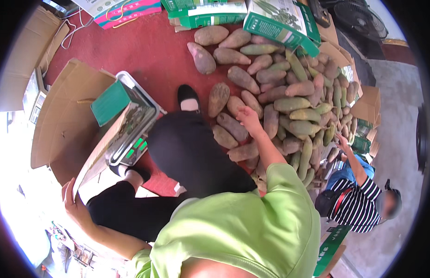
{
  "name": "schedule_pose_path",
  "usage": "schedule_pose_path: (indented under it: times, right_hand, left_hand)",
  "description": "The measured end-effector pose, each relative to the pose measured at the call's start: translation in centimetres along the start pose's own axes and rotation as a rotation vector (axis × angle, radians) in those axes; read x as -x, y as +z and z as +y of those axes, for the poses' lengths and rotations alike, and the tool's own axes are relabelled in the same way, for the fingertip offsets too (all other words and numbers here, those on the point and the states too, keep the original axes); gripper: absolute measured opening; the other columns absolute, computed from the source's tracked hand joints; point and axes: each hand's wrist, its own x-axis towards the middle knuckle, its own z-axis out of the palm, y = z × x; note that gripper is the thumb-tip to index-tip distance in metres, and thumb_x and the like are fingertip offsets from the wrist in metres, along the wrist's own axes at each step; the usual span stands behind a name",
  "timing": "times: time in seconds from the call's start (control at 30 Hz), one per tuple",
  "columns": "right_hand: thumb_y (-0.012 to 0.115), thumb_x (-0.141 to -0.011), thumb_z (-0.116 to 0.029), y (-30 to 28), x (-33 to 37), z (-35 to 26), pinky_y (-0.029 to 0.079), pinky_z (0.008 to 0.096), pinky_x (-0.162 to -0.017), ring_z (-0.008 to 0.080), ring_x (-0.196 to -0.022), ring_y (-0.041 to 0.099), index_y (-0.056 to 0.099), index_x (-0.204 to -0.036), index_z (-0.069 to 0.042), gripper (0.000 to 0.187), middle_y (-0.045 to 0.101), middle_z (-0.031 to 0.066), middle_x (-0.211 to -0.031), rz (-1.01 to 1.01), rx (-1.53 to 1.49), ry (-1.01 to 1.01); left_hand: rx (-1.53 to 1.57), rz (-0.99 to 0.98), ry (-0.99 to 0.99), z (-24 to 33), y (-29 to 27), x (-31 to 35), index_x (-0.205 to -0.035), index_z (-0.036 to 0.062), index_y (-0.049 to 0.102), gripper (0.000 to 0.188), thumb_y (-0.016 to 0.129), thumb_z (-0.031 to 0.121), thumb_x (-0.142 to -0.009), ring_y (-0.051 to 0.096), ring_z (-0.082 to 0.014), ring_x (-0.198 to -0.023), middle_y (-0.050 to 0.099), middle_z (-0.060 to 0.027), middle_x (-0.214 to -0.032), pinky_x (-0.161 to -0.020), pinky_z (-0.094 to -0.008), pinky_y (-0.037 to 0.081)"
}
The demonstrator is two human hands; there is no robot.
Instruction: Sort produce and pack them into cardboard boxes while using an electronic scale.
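At the lower left, the fingers of my left hand (75, 204) are closed on the edge of an upright cardboard box (69, 132) with raised flaps. The box stands at a digital scale (140, 102) with a lit green display; its inside is mostly shadowed. My right hand (249, 119) reaches into the near left side of a large heap of soil-dusted radishes (289, 104), green and brownish pink. Its fingers are curled at the end of one brownish radish (233, 104); the contact is partly hidden.
Green printed cartons (284, 23) lie behind the heap. A pink-edged carton (127, 14) stands farther left, near white cables. A black fan (361, 21) is at the back right. Another person in a striped shirt (356, 201) reaches toward the heap from the right. Red flooring (145, 46) lies underneath.
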Motion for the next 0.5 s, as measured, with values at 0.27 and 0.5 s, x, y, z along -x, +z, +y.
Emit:
schedule_pose_path:
  times: [0.27,0.5]
  right_hand:
    - [0.061,-0.081,-0.017,-0.2,8.2,7.7,0.051,0.0371,-0.076,0.0284,-0.085,0.066,0.065,-0.102,-0.007,0.023,0.068,0.0150,-0.088,0.041,0.722,-0.186]
    - [0.059,-0.080,-0.015,-5.5,9.0,5.9,0.049,0.0427,-0.082,0.0353,-0.095,0.061,0.065,-0.096,-0.009,0.018,0.065,0.0175,-0.097,0.451,0.720,-0.056]
  left_hand:
    - [0.056,-0.011,0.092,-1.1,0.1,1.1,-0.109,-0.0002,0.064,0.036,0.048,-0.014,-0.080,0.059,-0.0233,-0.094,0.061,-0.0112,-0.100,-0.084,-0.0298,0.045]
    - [0.023,-0.068,0.120,-1.2,-0.4,1.6,-0.109,-0.0011,0.064,0.023,0.054,-0.002,-0.088,0.058,-0.0231,-0.095,0.062,-0.0117,-0.100,-0.084,-0.0313,0.044]
